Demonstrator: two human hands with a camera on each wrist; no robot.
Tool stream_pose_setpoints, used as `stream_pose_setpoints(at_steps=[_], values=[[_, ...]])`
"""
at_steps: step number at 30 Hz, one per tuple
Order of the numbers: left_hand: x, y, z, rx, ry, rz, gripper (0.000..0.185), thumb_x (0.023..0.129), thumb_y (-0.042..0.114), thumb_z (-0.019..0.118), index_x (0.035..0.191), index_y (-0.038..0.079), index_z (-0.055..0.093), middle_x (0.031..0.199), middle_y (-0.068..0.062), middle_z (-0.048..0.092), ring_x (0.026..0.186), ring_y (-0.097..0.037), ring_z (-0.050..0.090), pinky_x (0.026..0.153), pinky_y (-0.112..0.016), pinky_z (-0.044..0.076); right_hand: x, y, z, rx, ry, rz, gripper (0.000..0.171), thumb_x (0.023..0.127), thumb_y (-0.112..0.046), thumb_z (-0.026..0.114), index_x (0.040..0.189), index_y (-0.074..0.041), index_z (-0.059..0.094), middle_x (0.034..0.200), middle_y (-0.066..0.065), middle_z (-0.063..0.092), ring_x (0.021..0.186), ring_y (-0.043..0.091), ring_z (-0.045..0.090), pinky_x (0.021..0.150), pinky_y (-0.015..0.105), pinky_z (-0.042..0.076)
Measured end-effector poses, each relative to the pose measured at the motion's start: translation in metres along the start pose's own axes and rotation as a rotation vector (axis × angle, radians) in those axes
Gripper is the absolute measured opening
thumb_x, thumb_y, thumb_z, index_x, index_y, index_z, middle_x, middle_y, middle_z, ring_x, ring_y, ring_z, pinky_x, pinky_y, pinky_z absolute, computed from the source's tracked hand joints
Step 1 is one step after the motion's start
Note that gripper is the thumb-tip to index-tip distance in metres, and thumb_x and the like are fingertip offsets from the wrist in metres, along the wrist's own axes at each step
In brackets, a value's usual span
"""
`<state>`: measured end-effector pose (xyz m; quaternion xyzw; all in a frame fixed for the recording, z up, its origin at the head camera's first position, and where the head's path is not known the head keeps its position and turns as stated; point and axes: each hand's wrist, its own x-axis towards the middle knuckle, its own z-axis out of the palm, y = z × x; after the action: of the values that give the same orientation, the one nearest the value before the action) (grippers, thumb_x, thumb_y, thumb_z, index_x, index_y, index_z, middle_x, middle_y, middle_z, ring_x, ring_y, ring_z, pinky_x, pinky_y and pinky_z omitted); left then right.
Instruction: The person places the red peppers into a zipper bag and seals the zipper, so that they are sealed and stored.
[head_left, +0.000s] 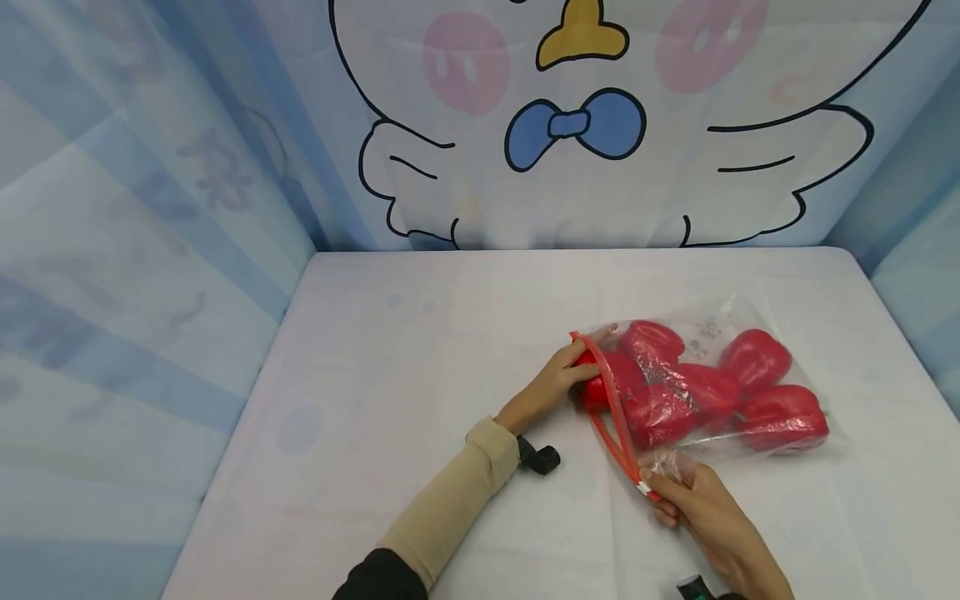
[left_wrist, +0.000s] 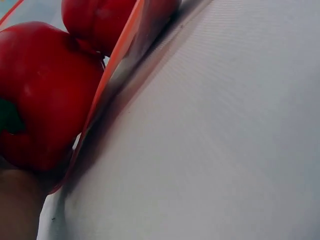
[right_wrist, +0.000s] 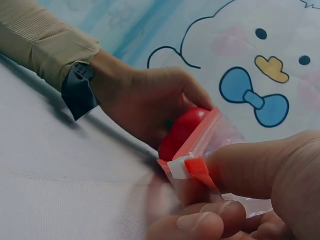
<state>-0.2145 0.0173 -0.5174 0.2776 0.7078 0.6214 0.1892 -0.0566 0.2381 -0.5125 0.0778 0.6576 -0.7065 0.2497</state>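
A clear zip bag (head_left: 705, 329) with an orange-red zip edge (head_left: 613, 400) lies on the right side of the table, holding several red bell peppers (head_left: 753, 358). Its mouth gapes toward the left. At that opening my left hand (head_left: 551, 385) grips a red bell pepper (right_wrist: 187, 130), whose green stem end (left_wrist: 10, 117) shows in the left wrist view; the far fingers are partly hidden. My right hand (head_left: 708, 508) pinches the near corner of the bag between thumb and fingers, beside the white zip slider (right_wrist: 180, 168).
The white-covered table (head_left: 420, 350) extends left of the bag. A printed curtain (head_left: 480, 192) hangs behind its back edge, with more curtain (head_left: 150, 333) along the left. A dark wrist camera (head_left: 540, 457) sits on the left wrist, near the tabletop.
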Motion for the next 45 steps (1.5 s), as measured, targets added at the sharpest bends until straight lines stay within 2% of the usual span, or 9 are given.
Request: stream_pose_setpoints(at_steps=[4,11,25,28,31,34,37,40,45], values=[[0.003,-0.001,0.0,-0.035,-0.003,-0.01,0.055,0.101,0.021,0.046,0.152,0.002,0.047,0.151,-0.02,0.053,0.137,-0.018,0.05,0.112,-0.024,0.044,0.001,-0.001,0.0,-0.016,0.009,0.025,0.009,0.108,-0.012,0.054,0.111,-0.005,0.059,0.072,-0.006,0.05,0.058,0.007,0.047,0.058,0.021,0.044],[0.006,-0.001,0.003,0.002,-0.013,0.019,0.055,0.098,0.017,0.046,0.149,-0.003,0.051,0.155,-0.02,0.049,0.142,-0.022,0.045,0.115,-0.022,0.038,0.001,-0.002,0.002,-0.037,-0.001,0.016,0.009,0.108,-0.011,0.053,0.11,-0.003,0.055,0.071,-0.006,0.048,0.058,0.007,0.046,0.058,0.021,0.044],[0.012,-0.001,0.005,-0.121,-0.064,-0.099,0.054,0.101,0.022,0.047,0.155,0.013,0.045,0.158,-0.011,0.043,0.136,-0.011,0.047,0.109,-0.023,0.045,0.0,-0.003,0.002,-0.046,0.023,0.054,0.011,0.108,-0.014,0.055,0.108,-0.003,0.054,0.073,-0.005,0.05,0.058,0.008,0.045,0.058,0.022,0.044],[0.017,-0.004,0.012,-0.158,-0.009,-0.058,0.048,0.106,0.02,0.047,0.153,0.011,0.048,0.155,-0.01,0.049,0.128,-0.008,0.054,0.104,-0.022,0.049,-0.001,-0.003,0.003,-0.034,0.026,0.035,0.009,0.108,-0.012,0.055,0.108,-0.004,0.055,0.072,-0.005,0.05,0.057,0.008,0.045,0.057,0.022,0.042],[0.02,-0.006,0.023,-0.157,0.121,-0.034,0.04,0.109,0.024,0.049,0.147,0.012,0.056,0.147,-0.009,0.058,0.116,-0.001,0.059,0.097,-0.019,0.051,-0.001,-0.002,0.003,-0.019,0.018,0.022,0.008,0.108,-0.012,0.054,0.109,-0.005,0.057,0.072,-0.006,0.05,0.057,0.008,0.044,0.057,0.023,0.041],[0.018,-0.007,0.035,-0.149,0.251,-0.047,0.037,0.111,0.033,0.047,0.141,0.014,0.06,0.135,-0.009,0.063,0.105,0.001,0.059,0.091,-0.019,0.052,-0.001,-0.002,0.003,-0.012,0.02,0.032,0.009,0.108,-0.013,0.055,0.111,-0.005,0.057,0.072,-0.006,0.05,0.058,0.008,0.044,0.057,0.023,0.041],[0.011,-0.006,0.04,-0.09,0.303,-0.056,0.041,0.113,0.038,0.04,0.142,0.015,0.056,0.131,-0.009,0.064,0.106,0.0,0.058,0.095,-0.021,0.051,-0.001,-0.001,0.004,-0.013,0.028,0.036,0.011,0.107,-0.013,0.055,0.114,-0.004,0.055,0.073,-0.006,0.05,0.058,0.008,0.045,0.057,0.022,0.042],[0.001,-0.003,0.037,-0.001,0.275,-0.057,0.043,0.113,0.039,0.036,0.147,0.016,0.05,0.136,-0.008,0.062,0.112,-0.004,0.058,0.101,-0.023,0.049,-0.001,-0.001,0.004,-0.017,0.029,0.029,0.012,0.107,-0.012,0.055,0.116,-0.003,0.055,0.075,-0.006,0.051,0.058,0.008,0.045,0.057,0.022,0.042],[-0.012,0.0,0.022,0.145,0.115,-0.032,0.057,0.106,0.031,0.049,0.159,0.014,0.036,0.154,-0.009,0.047,0.138,-0.015,0.047,0.117,-0.032,0.042,-0.002,-0.002,0.001,-0.039,0.021,0.047,0.017,0.108,-0.014,0.054,0.119,-0.002,0.053,0.073,-0.006,0.049,0.059,0.009,0.046,0.058,0.022,0.042]])
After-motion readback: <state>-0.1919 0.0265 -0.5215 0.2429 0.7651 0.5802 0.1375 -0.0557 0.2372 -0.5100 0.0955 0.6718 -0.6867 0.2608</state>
